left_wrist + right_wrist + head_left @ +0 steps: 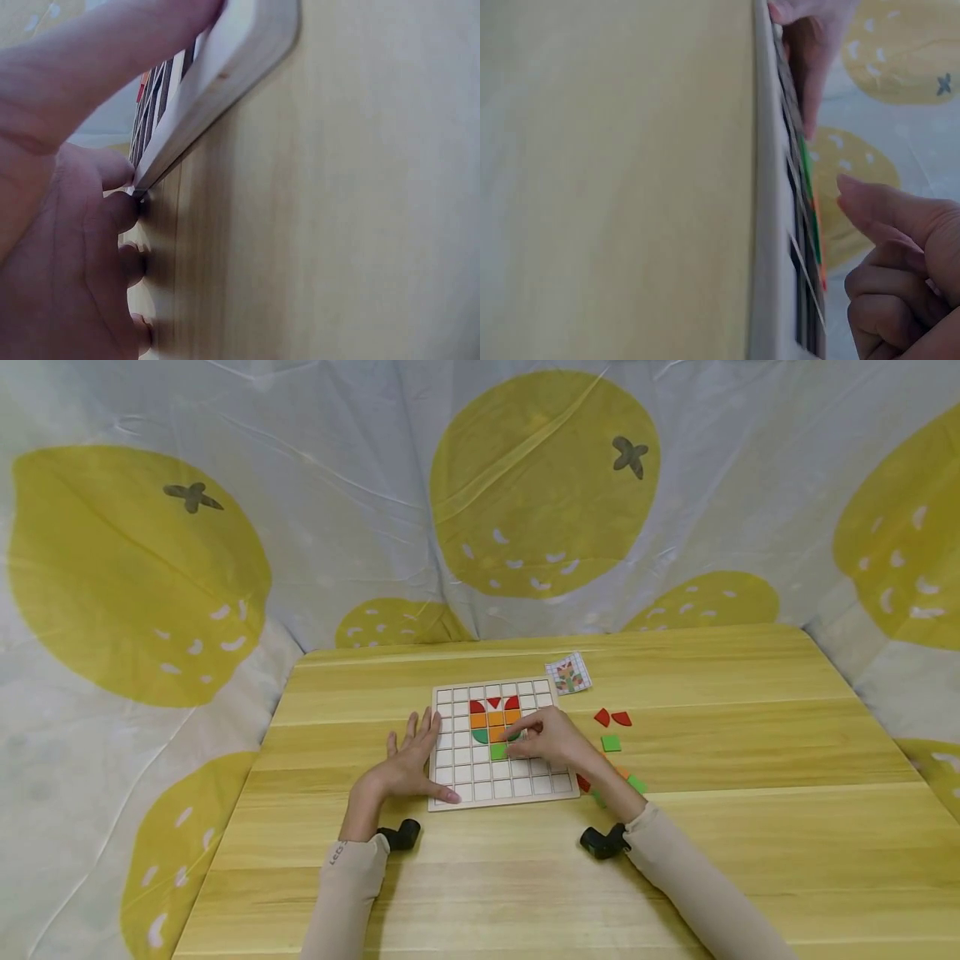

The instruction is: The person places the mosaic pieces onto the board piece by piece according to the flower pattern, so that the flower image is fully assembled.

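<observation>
Grid board [498, 743] lies flat near the middle of the table [750, 793], just in front of the person. Pale wood frame, small square cells, most of them bare. Filled cells sit in the upper middle: red pieces [492, 703] in the top row, orange squares [495, 719] under them, then green pieces, one a green square [498, 751] lowest of all.

Right hand [551, 739] rests over the board's right half, fingers bent, tips down at the green pieces beside the green square. Whether it pinches a piece cannot be told; the fingertips hide it. In the right wrist view the index finger [900, 214] points out toward the board's edge, the other fingers curled below it.

Left hand [408, 760] lies flat and spread on the table against the board's left edge, fingers straight, thumb [442, 793] along the lower left corner. It holds nothing. The left wrist view shows the thumb [90, 67] pressing the board's rim [225, 82].

Loose pieces right of the board: two red ones [611, 719], a green square [611, 743], more green and orange partly hidden behind the right wrist. A small pattern card [567, 675] lies just beyond the board's far right corner.

Table is light yellow wood with plain grain. Behind it hangs a white cloth [337, 485] printed with big yellow lemons.
</observation>
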Demonstrator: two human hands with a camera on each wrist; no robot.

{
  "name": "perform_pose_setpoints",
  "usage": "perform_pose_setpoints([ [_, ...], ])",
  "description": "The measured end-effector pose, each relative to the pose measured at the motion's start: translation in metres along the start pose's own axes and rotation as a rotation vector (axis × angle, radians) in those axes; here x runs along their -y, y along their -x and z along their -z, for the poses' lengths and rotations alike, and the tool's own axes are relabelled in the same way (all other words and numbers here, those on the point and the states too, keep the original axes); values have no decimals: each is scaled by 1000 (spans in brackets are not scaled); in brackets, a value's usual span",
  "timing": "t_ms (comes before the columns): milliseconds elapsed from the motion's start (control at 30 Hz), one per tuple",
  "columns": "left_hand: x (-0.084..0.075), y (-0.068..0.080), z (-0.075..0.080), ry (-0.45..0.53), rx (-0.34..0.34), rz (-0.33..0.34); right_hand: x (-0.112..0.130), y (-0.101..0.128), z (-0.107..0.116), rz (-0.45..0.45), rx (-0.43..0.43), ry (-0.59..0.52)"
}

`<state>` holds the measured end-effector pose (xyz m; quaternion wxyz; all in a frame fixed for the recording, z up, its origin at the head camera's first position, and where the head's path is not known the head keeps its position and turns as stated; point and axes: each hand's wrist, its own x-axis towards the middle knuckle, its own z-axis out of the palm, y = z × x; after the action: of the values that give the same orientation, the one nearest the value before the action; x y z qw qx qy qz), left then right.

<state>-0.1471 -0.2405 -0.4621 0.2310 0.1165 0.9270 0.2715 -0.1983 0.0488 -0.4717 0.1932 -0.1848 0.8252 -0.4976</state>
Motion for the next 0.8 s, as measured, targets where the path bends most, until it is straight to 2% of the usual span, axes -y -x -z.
perform_pose_setpoints([
  [267, -1, 0, 1, -5, 0, 2, -13, 24, 51, -38, -46, 5],
  [433, 0, -1, 0, -1, 4, 2, -33, 42, 84, -37, -83, 10],
  [533, -1, -2, 0, 4, 11, 1, -47, 53, 101, -87, -87, 6],
  [800, -1, 0, 2, -3, 3, 8, -64, 65, 128, -151, -131, -13],
])
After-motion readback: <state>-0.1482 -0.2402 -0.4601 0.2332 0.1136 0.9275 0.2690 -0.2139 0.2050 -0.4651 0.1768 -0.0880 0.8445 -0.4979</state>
